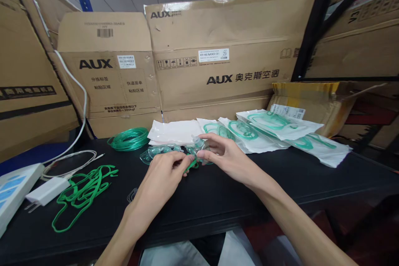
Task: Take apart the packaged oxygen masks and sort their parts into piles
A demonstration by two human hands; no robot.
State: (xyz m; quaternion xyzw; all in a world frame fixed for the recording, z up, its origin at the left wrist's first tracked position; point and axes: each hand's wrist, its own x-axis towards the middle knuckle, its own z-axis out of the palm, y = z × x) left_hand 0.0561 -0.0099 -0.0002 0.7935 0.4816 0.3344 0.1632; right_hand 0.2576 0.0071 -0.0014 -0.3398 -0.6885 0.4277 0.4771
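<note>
Above the black table, my right hand has its fingers and thumb closed around a clear plastic oxygen mask. Beside it, my left hand pinches a green elastic strap at the mask's lower edge; part of the strap is hidden by the fingers. Just behind my left hand lie more clear greenish masks. Several green elastic straps sit in a loose tangle to the left. A coil of green tubing rests farther back.
White pouches and packed mask sets lie along the back and right. A white charger, a cable and a power strip occupy the left. Cardboard walls the back of the black table.
</note>
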